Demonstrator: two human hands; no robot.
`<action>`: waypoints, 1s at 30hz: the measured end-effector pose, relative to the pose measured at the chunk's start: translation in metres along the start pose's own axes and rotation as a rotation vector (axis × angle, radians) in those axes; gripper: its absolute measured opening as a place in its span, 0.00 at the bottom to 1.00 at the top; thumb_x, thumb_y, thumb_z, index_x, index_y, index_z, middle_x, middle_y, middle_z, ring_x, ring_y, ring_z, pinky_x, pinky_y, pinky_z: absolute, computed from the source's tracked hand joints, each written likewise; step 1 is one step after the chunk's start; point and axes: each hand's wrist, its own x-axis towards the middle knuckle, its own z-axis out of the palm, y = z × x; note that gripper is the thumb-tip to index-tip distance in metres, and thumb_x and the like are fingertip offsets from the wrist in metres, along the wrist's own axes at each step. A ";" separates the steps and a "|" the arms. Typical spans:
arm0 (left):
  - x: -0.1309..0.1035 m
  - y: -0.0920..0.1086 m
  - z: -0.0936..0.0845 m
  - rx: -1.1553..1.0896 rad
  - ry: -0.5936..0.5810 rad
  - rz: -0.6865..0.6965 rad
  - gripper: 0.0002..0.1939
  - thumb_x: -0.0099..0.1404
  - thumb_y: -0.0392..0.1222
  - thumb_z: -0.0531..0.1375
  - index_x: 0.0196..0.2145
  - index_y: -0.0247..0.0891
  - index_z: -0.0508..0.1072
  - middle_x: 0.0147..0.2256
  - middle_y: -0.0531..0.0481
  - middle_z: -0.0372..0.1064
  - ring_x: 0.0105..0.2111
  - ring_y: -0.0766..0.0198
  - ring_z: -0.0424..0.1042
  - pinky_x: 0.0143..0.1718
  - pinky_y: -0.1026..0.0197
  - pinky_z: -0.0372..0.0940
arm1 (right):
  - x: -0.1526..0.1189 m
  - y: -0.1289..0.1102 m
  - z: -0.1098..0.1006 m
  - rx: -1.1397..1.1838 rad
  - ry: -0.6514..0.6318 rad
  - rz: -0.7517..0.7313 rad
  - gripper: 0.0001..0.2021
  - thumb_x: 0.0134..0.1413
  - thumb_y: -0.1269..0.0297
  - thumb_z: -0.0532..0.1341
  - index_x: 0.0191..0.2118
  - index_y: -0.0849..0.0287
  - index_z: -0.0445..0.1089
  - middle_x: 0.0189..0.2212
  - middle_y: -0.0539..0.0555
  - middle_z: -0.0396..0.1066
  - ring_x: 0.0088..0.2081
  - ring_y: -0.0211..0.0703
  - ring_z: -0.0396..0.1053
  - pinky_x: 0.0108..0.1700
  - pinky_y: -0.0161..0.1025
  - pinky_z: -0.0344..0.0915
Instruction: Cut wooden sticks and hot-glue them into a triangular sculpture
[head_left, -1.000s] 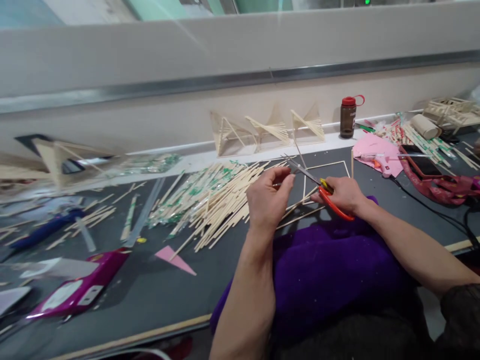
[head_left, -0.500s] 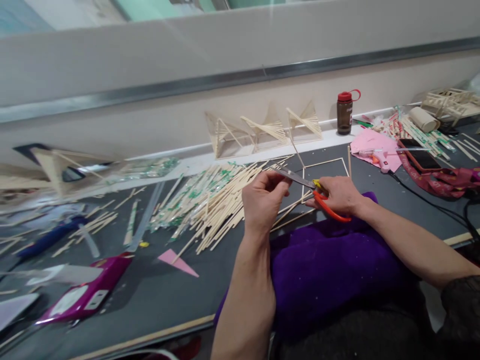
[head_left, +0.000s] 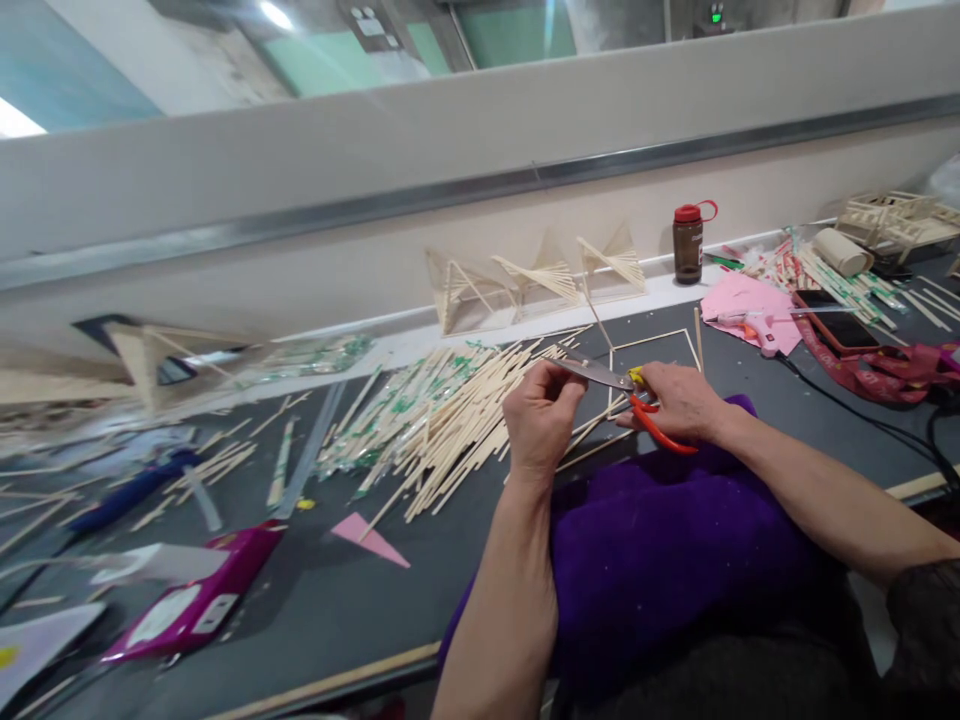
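Note:
Closed around the handles of a pair of scissors (head_left: 658,428) with red and yellow grips is my right hand (head_left: 682,400). The scissor blades point left and reach over the fingertips of my left hand (head_left: 544,415). That left hand is pinched closed beside the blade tips; what it holds is too small or hidden to name. Behind my left hand lies a large heap of thin wooden sticks (head_left: 457,440). A stick frame (head_left: 651,340) rests on the dark table just beyond my right hand. Purple cloth (head_left: 675,540) lies under my forearms.
Three stick models (head_left: 536,280) stand along the wall, near a bottle (head_left: 688,245) with a red lid. A pink glue gun (head_left: 757,325) with its cable is at right. A magenta packet (head_left: 199,600), a blue glue gun (head_left: 131,490) and pink paper (head_left: 371,540) lie at left.
The view has shifted, so the table items sit slightly farther right and mostly lower. My hands keep nearly the same pose around the scissors.

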 end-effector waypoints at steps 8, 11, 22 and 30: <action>-0.002 -0.004 0.001 -0.035 -0.044 0.003 0.06 0.53 0.43 0.64 0.29 0.40 0.77 0.25 0.54 0.75 0.25 0.66 0.71 0.31 0.62 0.68 | 0.001 0.004 0.007 0.094 0.029 -0.030 0.23 0.54 0.50 0.67 0.48 0.60 0.69 0.44 0.61 0.75 0.43 0.52 0.70 0.42 0.43 0.59; -0.002 -0.006 0.002 -0.074 -0.071 0.006 0.07 0.52 0.44 0.64 0.29 0.40 0.77 0.25 0.53 0.76 0.25 0.65 0.72 0.31 0.62 0.68 | 0.003 0.007 0.010 0.099 0.036 -0.067 0.24 0.53 0.48 0.67 0.48 0.61 0.68 0.45 0.62 0.73 0.44 0.52 0.69 0.43 0.44 0.60; -0.003 -0.008 0.004 -0.114 -0.113 -0.042 0.06 0.51 0.42 0.63 0.28 0.40 0.77 0.23 0.54 0.73 0.24 0.66 0.70 0.27 0.64 0.65 | -0.001 0.002 -0.002 0.137 -0.072 -0.015 0.28 0.55 0.44 0.66 0.51 0.63 0.68 0.46 0.63 0.76 0.45 0.53 0.72 0.42 0.41 0.60; 0.001 -0.007 0.000 -0.162 -0.081 -0.076 0.05 0.49 0.40 0.62 0.26 0.38 0.77 0.20 0.55 0.71 0.20 0.69 0.66 0.25 0.65 0.65 | -0.001 -0.003 -0.010 0.097 -0.135 0.039 0.25 0.56 0.43 0.66 0.46 0.61 0.71 0.37 0.58 0.77 0.37 0.47 0.71 0.34 0.38 0.55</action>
